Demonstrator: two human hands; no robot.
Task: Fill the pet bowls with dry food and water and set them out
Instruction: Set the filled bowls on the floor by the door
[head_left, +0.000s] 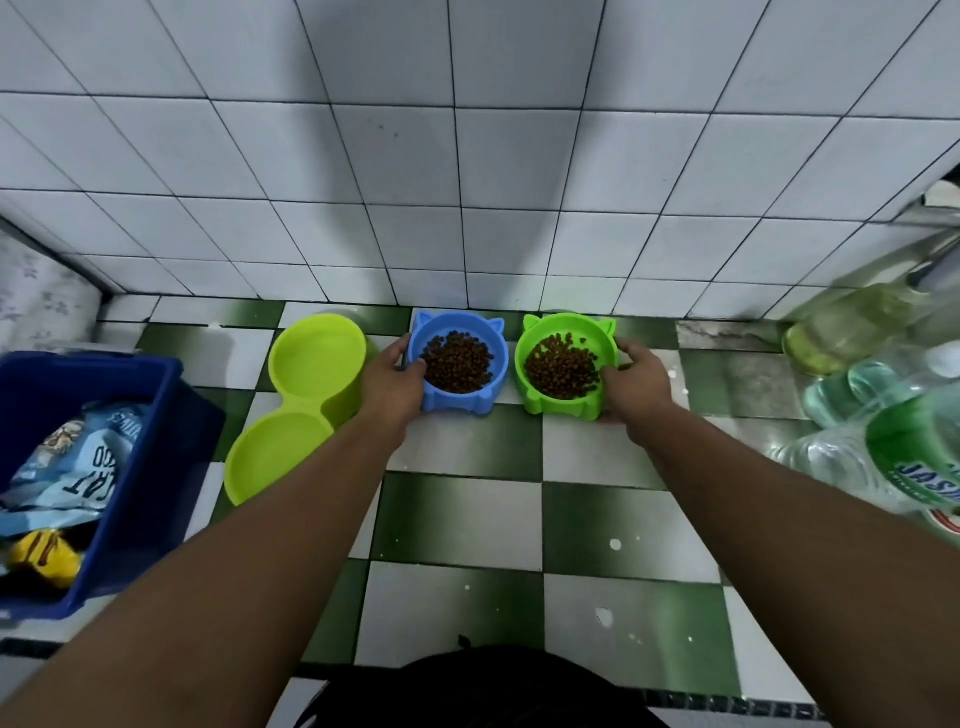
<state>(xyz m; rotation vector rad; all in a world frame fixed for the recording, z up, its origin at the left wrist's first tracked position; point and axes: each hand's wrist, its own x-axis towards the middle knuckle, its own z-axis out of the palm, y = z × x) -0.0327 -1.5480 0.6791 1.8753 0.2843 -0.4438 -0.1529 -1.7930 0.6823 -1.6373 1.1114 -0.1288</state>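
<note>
Blue cat-eared plastic bowl (452, 401) clasped by left grip (392, 382), green cat-eared one (558, 408) at 3 o'clock by right grip (636, 384); placement apparently underway, water next.

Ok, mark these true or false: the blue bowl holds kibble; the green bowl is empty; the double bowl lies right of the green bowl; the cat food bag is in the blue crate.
1. The blue bowl holds kibble. True.
2. The green bowl is empty. False: it holds kibble too.
3. The double bowl lies right of the green bowl. False: it lies left of the blue bowl.
4. The cat food bag is in the blue crate. True.
</note>
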